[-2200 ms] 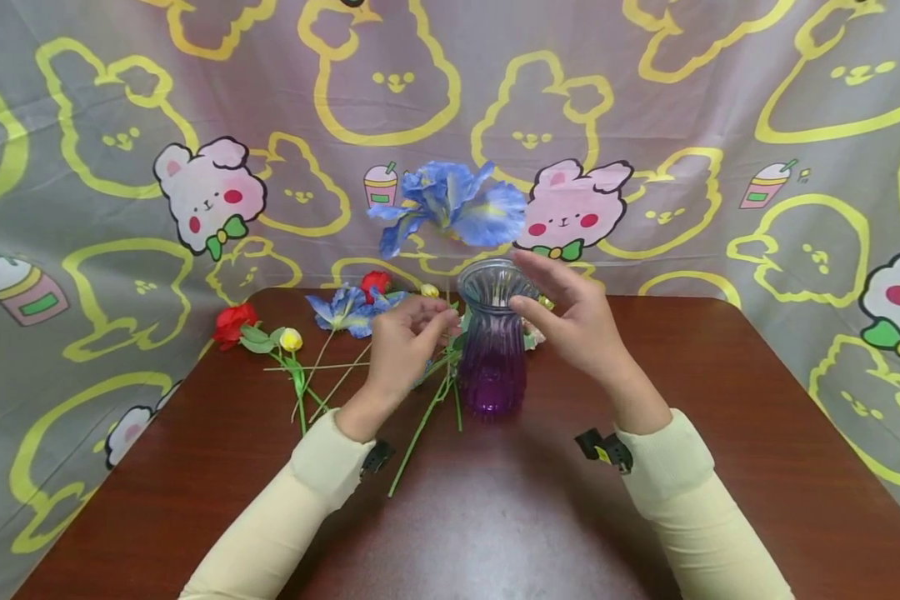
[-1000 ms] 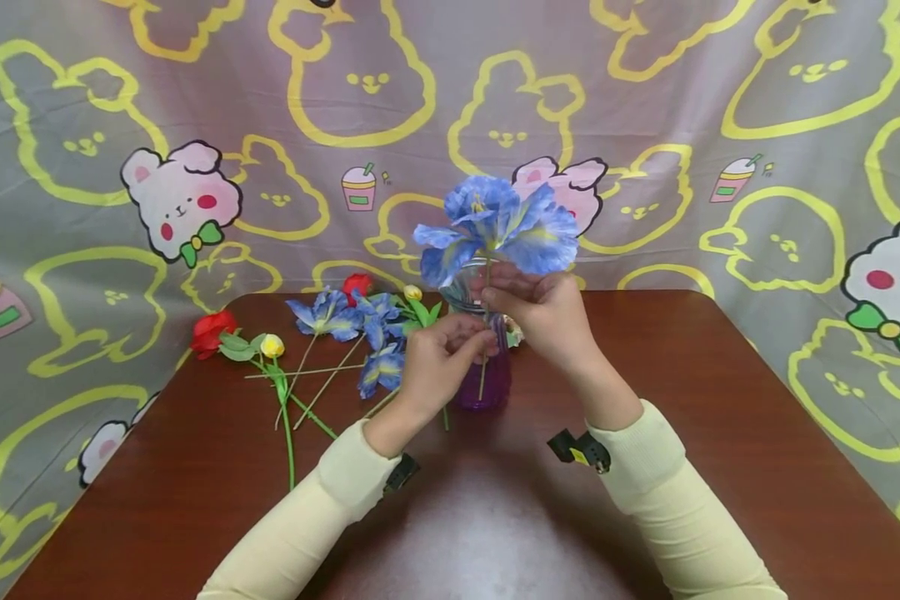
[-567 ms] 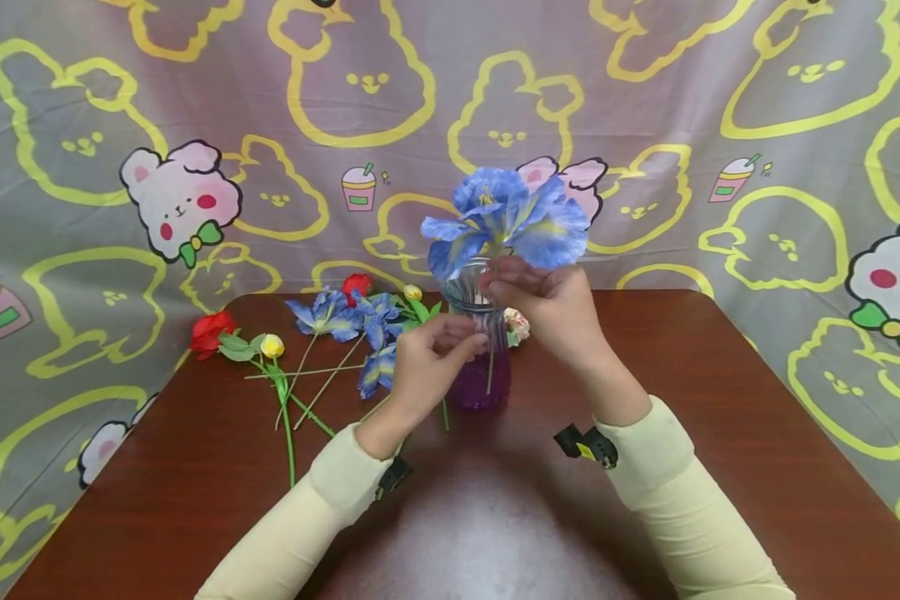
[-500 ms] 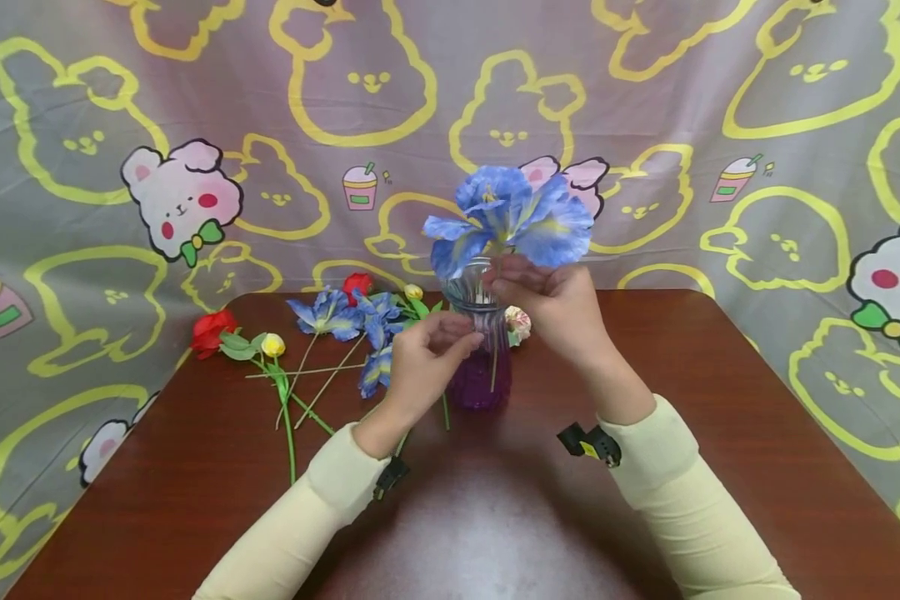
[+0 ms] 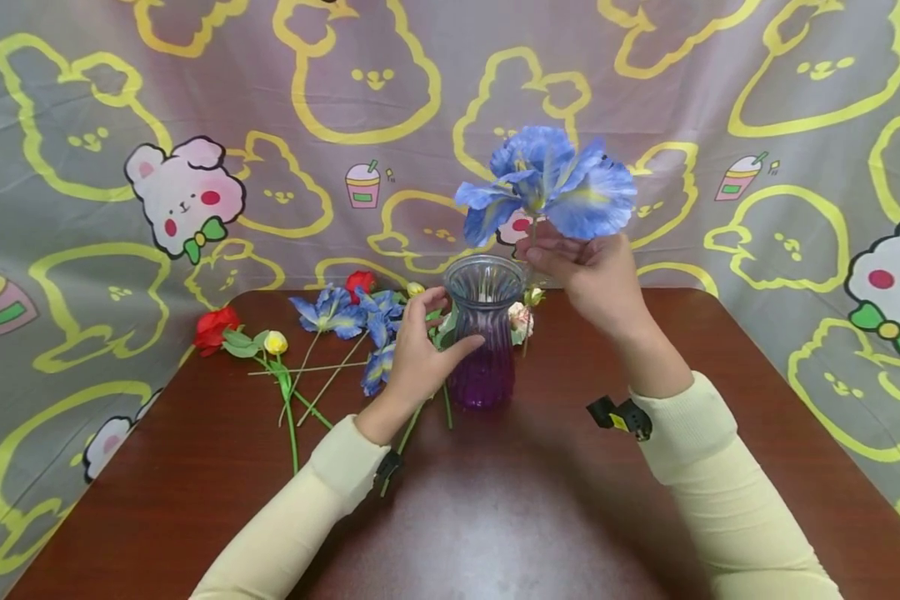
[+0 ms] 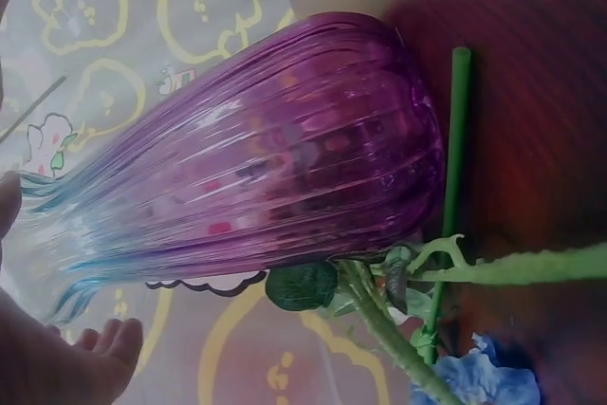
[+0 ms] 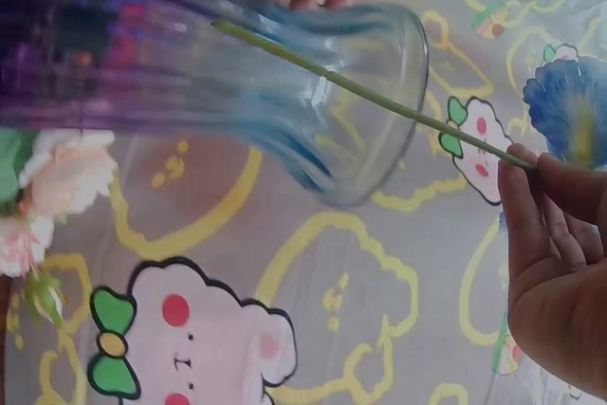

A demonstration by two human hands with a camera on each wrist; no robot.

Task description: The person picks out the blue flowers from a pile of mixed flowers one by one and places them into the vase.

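My right hand (image 5: 603, 279) pinches a blue artificial iris (image 5: 547, 183) by its stem, just below the bloom. The bare green stem (image 7: 370, 97) hangs down and overlaps the mouth and neck of the vase in the right wrist view. In the head view the stem passes to the right of the vase. The ribbed glass vase (image 5: 483, 333), clear at the rim and purple below, stands upright on the table. Beside its left side is my left hand (image 5: 423, 346), thumb and fingers spread apart, holding nothing. In the left wrist view its fingertips (image 6: 123, 343) show near the neck.
Several flowers lie left of and behind the vase: blue irises (image 5: 330, 312), a red flower (image 5: 216, 331) and a yellow bud (image 5: 276, 342). A pale pink flower (image 5: 520, 323) lies behind it on the right. A patterned cloth (image 5: 420, 67) hangs behind the brown table (image 5: 645, 500).
The iris has passed from my left hand to my right, which has lifted it up and rightward. My left hand has released the stem and spread beside the vase.
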